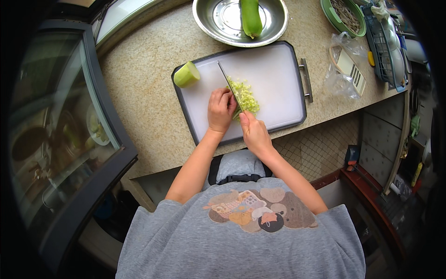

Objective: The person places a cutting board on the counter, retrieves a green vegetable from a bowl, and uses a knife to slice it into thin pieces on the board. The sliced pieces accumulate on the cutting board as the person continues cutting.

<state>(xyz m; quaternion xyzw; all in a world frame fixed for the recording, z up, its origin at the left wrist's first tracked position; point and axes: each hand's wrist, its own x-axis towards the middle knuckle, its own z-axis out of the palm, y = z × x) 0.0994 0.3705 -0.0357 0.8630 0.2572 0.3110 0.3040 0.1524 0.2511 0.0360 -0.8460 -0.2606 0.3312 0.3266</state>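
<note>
My right hand grips the handle of a kitchen knife, its blade edge down on a white cutting board with a dark rim. Close against the blade's left side is my left hand, fingers curled; what lies under its fingertips is hidden. Finely chopped pale green vegetable is heaped along the blade's right side. A peeled, cut chunk of light green gourd rests at the board's upper left corner. Beyond the board, an unpeeled green gourd lies in a stainless steel basin.
On the right, a slicer-grater lies with a clear plastic bag. Behind it stand a green colander of small greyish items, perhaps shrimp, and a blue dish rack. An open window sash juts over the counter's left side.
</note>
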